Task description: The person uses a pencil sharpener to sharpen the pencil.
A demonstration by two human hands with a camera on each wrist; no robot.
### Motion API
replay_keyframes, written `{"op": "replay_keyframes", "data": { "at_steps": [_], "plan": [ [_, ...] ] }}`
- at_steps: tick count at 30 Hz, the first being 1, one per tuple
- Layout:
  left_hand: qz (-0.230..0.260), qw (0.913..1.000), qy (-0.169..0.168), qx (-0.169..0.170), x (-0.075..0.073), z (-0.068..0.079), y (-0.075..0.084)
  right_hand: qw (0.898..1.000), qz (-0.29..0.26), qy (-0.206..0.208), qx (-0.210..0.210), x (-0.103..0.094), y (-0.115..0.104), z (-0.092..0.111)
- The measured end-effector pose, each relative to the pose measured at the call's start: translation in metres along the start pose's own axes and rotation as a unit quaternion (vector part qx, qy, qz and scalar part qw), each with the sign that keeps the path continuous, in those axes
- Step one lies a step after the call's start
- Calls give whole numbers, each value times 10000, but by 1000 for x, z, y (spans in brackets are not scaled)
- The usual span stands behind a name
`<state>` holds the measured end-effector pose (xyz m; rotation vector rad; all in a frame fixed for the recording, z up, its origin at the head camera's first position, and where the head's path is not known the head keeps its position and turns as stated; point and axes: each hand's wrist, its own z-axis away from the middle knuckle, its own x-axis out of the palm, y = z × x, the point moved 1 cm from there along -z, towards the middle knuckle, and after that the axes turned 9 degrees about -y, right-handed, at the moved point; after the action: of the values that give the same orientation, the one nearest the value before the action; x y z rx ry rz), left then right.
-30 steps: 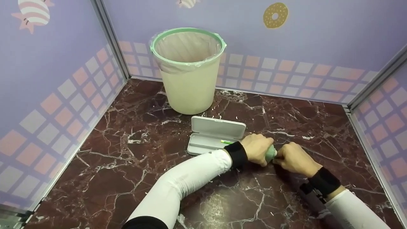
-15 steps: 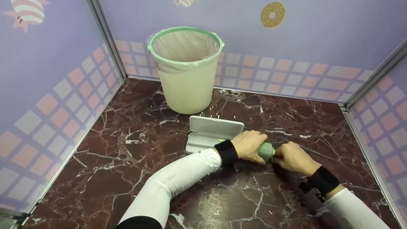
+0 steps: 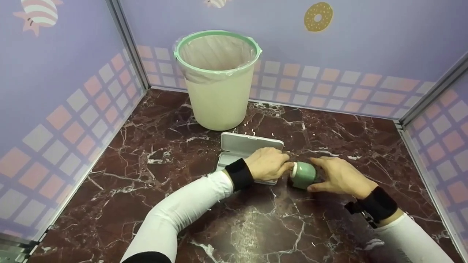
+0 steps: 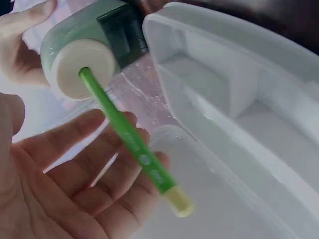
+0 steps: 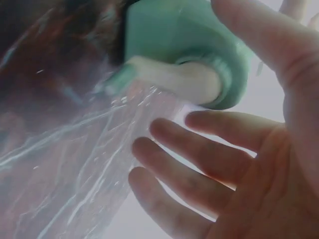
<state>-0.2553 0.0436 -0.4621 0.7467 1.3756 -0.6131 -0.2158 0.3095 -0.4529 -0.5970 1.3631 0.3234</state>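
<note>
A green hand-crank pencil sharpener (image 3: 305, 178) stands on the marble-patterned table between the two hands. In the left wrist view, a green pencil (image 4: 124, 132) sticks out of its cream front ring, its yellowish end pointing away. My left hand (image 3: 266, 164) is beside that pencil, above the case, its fingers spread and relaxed behind it without closing round it. My right hand (image 3: 340, 177) is at the sharpener's other side, thumb and fingers spread around the crank end; whether they touch the body, I cannot tell. In the right wrist view the pale crank (image 5: 172, 77) shows in front of open fingers.
An open grey pencil case (image 3: 252, 143) lies under and behind the left hand. Behind it stands a cream bin (image 3: 219, 98) with a green rim and clear liner. Small white scraps (image 3: 252, 132) dot the table. Patterned panels (image 3: 307, 86) enclose the back and sides.
My left hand has let go of the sharpener's body and moved left, to the pencil. The right hand has released the crank and spread its fingers. The sharpener now shows more fully.
</note>
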Motion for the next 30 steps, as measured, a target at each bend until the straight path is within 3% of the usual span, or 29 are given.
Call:
{"op": "replay_keyframes", "data": {
  "at_steps": [5,12,19,30],
  "plan": [
    [105,9997,-122,172,9,2,-3,9998,8,185,-104,3,-10,-9],
    [198,9993,-23,305,14,0,-5,9994,-161,224,-206,12,-21,-24],
    [316,9994,4,141,21,-4,-4,9976,-36,410,-556,30,-22,-41],
    [523,9980,254,-251,29,-1,-8,9968,61,720,-337,42,-20,-51]
  ]
}}
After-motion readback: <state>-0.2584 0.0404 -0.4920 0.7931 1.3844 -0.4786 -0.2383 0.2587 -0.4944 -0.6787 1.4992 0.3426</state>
